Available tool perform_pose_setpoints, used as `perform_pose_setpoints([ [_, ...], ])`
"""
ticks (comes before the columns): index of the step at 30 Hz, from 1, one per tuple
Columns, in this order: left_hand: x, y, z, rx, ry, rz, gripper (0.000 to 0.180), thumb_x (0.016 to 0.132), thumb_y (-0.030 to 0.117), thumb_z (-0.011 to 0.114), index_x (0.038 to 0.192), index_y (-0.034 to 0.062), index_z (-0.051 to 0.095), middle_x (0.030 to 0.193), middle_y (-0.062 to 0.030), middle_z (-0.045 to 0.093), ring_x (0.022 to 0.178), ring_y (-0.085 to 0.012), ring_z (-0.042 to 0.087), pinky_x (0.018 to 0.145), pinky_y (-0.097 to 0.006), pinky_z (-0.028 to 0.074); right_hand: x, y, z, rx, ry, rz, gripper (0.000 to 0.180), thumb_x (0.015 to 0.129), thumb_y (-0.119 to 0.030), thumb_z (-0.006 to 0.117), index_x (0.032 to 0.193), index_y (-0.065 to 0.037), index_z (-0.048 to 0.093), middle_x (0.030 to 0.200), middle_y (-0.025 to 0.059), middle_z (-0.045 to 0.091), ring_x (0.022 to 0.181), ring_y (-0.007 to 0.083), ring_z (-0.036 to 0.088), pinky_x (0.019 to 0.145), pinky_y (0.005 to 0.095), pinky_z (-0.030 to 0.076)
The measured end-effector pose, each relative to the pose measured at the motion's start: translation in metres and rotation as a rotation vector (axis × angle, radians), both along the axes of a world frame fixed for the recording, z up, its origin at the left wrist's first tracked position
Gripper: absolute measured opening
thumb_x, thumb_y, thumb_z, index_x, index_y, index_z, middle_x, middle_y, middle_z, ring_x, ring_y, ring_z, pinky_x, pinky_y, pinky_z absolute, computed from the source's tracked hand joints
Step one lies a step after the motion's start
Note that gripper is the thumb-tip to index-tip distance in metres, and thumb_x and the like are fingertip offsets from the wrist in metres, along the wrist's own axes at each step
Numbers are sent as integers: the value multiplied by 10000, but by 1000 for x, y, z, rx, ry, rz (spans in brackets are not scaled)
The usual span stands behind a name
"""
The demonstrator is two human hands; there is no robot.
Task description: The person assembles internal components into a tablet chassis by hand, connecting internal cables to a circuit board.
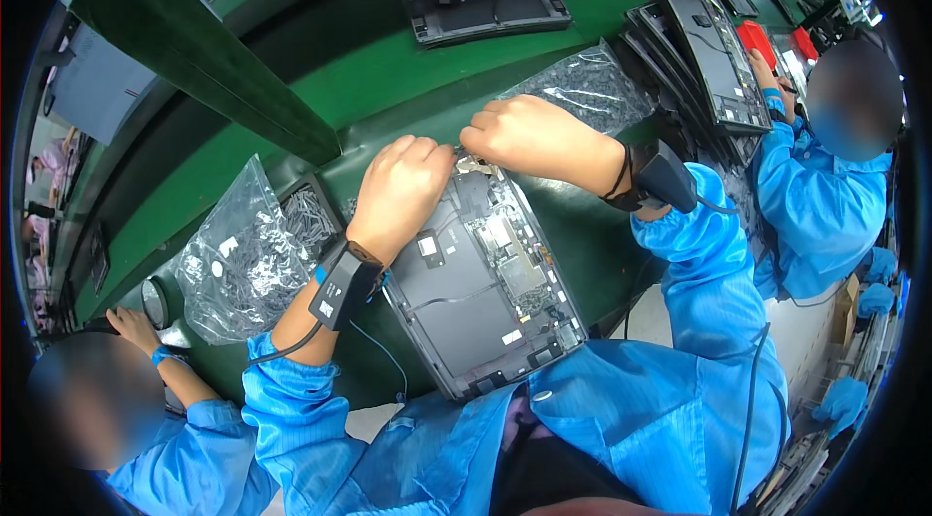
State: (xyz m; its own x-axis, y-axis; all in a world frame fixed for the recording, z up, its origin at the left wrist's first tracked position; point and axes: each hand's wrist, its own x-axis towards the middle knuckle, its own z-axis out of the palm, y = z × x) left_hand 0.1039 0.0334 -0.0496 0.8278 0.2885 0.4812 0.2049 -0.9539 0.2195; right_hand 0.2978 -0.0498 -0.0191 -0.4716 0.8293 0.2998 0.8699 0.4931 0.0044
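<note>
An opened laptop chassis [451, 307] lies tilted in front of me, its near edge against my jacket. Its circuit board [515, 264] is exposed along the right side, and a thin black cable crosses the dark grey panel. At the chassis's far end my left hand [403, 188] and my right hand [529, 135] come close together, fingers bent and pinched. Between them, beside a small metal bracket [474, 166], whatever they grip is hidden by the fingers. Each wrist carries a strapped black box with a cord.
To the left lies a clear bag of small dark parts [243, 268], beside a tray of similar parts [309, 215]. Another clear bag [587, 89] sits beyond my right hand. Stacked laptop chassis [709, 50] stand at right; one chassis [485, 3] rests on the far shelf. Co-workers sit on both sides.
</note>
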Motion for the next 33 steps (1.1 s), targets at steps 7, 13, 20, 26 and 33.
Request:
perform_pose_setpoints([
  [7, 3, 3, -1, -91, -13, -5, 70, 770, 76, 702, 811, 27, 673, 767, -98, 635, 769, -287, 618, 716, -392, 507, 0, 0, -5, 0, 6, -26, 68, 747, -113, 623, 733, -50, 600, 713, 89, 640, 747, 251, 668, 669, 367, 543],
  [13, -1, 0, 9, -204, -10, 28, 88, 787, 68, 700, 859, 18, 689, 806, -120, 664, 789, -311, 632, 733, -391, 512, -17, -26, 11, 190, 11, -49, 110, 743, -123, 614, 818, -44, 603, 790, 55, 605, 744, 199, 625, 675, 334, 493],
  [20, -2, -1, 2, -365, -100, 62, 125, 835, 67, 690, 934, -6, 711, 856, -140, 692, 747, -266, 666, 665, -331, 525, -45, -67, -6, 70, -45, -127, 347, 726, -133, 672, 1030, 32, 636, 1105, 139, 652, 585, 182, 622, 567, 306, 509],
  [26, -4, -3, -2, -612, -203, 101, 140, 840, 52, 695, 958, -23, 709, 870, -136, 694, 746, -212, 666, 691, -297, 528, -41, -68, -7, 213, -93, -67, 333, 725, -123, 623, 1022, 21, 666, 1107, 153, 676, 553, 134, 601, 506, 267, 472],
  [33, -3, -7, 7, -652, -155, 122, 133, 827, 57, 682, 929, -27, 696, 871, -152, 683, 786, -273, 665, 717, -326, 526, -30, -63, -13, 293, -116, -155, 330, 712, -125, 630, 1019, -22, 691, 1172, 98, 671, 549, 101, 543, 510, 242, 436],
])
